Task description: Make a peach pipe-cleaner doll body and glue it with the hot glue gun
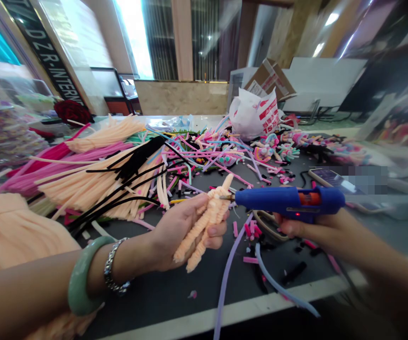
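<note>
Seen from the head camera, a peach chenille figure point(207, 222) is gripped in the left hand point(181, 231), the fingers point(218, 230) curled around its twisted stems. A blue hot glue gun point(285, 199) is held in the right hand point(296, 224), the fingers point(284, 222) clenched around the grip and the metal nozzle point(227, 198) placed just beside the figure's upper end. A jade bangle point(78, 278) and a silver chain bracelet point(117, 264) are worn on the left arm. Peach bundles point(94, 184), black stems point(136, 158) and pink stems are heaped across a dark worktable point(225, 283), with a white printed plastic bag point(253, 115) and a cardboard box point(269, 80) behind and a smartphone point(327, 178) at right
</note>
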### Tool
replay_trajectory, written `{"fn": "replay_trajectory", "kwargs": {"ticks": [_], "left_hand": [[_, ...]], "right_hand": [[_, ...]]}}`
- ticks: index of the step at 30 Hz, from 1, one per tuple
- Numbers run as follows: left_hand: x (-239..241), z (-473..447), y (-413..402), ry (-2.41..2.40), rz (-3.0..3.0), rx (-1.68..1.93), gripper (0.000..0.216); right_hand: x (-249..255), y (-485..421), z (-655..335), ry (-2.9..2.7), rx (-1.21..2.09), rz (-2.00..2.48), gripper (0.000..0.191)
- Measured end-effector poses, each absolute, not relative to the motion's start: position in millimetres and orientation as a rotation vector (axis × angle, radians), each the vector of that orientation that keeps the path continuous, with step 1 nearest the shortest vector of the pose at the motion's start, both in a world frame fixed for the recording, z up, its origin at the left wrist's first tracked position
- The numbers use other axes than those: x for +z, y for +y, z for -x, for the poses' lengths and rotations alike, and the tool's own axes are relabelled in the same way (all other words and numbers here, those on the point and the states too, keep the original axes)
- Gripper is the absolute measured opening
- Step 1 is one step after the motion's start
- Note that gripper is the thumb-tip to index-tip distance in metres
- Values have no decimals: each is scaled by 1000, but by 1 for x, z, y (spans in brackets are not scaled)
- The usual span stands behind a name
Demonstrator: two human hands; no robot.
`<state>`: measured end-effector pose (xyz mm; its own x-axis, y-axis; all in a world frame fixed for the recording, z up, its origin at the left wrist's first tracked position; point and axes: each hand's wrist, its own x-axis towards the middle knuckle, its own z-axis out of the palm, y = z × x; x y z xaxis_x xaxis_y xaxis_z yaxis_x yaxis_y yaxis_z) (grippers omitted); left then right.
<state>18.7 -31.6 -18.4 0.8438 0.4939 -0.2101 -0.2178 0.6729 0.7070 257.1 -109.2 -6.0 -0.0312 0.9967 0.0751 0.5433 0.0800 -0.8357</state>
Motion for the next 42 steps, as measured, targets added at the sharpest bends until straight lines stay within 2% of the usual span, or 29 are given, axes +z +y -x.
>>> {"fn": "replay_trajectory", "kwargs": {"ticks": [13,17,36,42], "left_hand": [[-20,-18,-33,421,-718,402,40],[-20,-18,-33,416,-701,416,37],[-19,-19,-34,426,-738,422,37],[-20,-20,-33,416,-730,433,35]], "right_hand": [[-7,-107,-255,-1606,803,1493,36],[-10,-107,-254,-1575,814,1521,44],[-14,-106,-256,-1631,831,1564,40],[-14,-104,-256,-1622,795,1493,44]]}}
